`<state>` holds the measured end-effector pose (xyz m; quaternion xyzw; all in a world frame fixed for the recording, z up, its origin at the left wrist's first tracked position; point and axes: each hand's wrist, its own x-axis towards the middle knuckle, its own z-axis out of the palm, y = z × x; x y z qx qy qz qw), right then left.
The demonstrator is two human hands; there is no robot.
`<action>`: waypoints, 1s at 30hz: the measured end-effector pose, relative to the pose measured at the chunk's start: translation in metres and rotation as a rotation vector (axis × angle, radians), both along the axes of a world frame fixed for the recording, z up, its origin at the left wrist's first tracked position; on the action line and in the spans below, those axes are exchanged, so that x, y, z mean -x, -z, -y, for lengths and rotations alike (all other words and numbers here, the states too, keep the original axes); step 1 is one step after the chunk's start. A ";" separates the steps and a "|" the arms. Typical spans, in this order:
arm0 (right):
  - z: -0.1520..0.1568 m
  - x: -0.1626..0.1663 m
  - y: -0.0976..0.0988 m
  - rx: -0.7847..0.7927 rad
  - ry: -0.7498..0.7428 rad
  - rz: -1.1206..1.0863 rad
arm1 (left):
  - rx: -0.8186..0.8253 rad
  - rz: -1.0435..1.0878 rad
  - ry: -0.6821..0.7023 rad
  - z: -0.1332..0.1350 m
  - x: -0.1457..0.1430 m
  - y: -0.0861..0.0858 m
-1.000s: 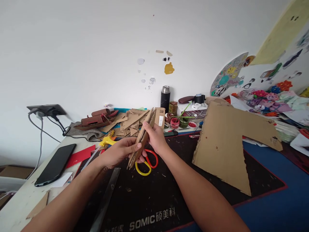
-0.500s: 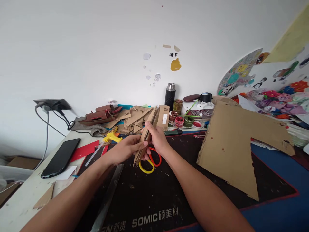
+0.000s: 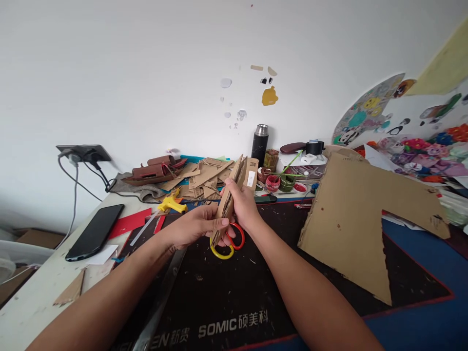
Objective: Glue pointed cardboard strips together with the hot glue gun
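Note:
Both hands grip a bundle of narrow cardboard pieces [image 3: 227, 200], held on a slant above the black mat. My left hand [image 3: 201, 223] closes on its lower left side, the thumb lying across the near face. Higher up on the right, my right hand [image 3: 242, 202] wraps it with the thumb along the upper part. The layered edges of the pieces face me. Just beneath the hands lie scissors with one yellow and one red handle loop [image 3: 224, 255]; their blades are hidden. A metal ruler [image 3: 161, 302] rests partly under the left forearm.
A large cut cardboard sheet [image 3: 347, 219] lies to the right. Cardboard scraps [image 3: 208, 178], a yellow glue gun [image 3: 172, 202] and a black flask [image 3: 260, 144] stand farther back, beside paint jars [image 3: 272, 183]. A black phone [image 3: 95, 231] is at left.
The two hands have turned the cardboard pieces slightly, and their edges now sit closer together at the lower end. The view has shifted a little.

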<state>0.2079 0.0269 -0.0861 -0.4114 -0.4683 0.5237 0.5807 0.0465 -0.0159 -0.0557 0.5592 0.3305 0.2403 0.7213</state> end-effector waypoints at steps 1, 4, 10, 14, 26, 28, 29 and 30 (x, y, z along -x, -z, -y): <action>0.000 0.000 0.000 -0.003 -0.006 -0.005 | -0.007 -0.007 -0.001 0.000 -0.001 0.001; 0.004 0.000 -0.003 -0.001 -0.024 -0.033 | -0.022 -0.011 0.011 0.000 -0.002 0.003; 0.009 0.000 -0.008 0.077 -0.111 -0.070 | 0.034 0.024 0.047 0.000 -0.001 0.003; 0.007 0.000 -0.007 0.047 -0.066 -0.046 | 0.086 0.052 0.004 0.000 -0.002 0.002; 0.011 0.001 -0.006 0.038 -0.104 0.006 | 0.108 0.087 -0.085 0.000 -0.005 0.009; 0.010 0.001 -0.005 0.034 -0.117 -0.037 | 0.069 0.043 -0.057 -0.001 -0.004 0.009; 0.010 0.001 -0.005 0.023 -0.112 -0.056 | 0.047 0.018 -0.040 -0.001 -0.003 0.009; 0.009 0.001 -0.005 0.012 -0.096 -0.067 | 0.028 -0.007 -0.022 -0.001 -0.002 0.008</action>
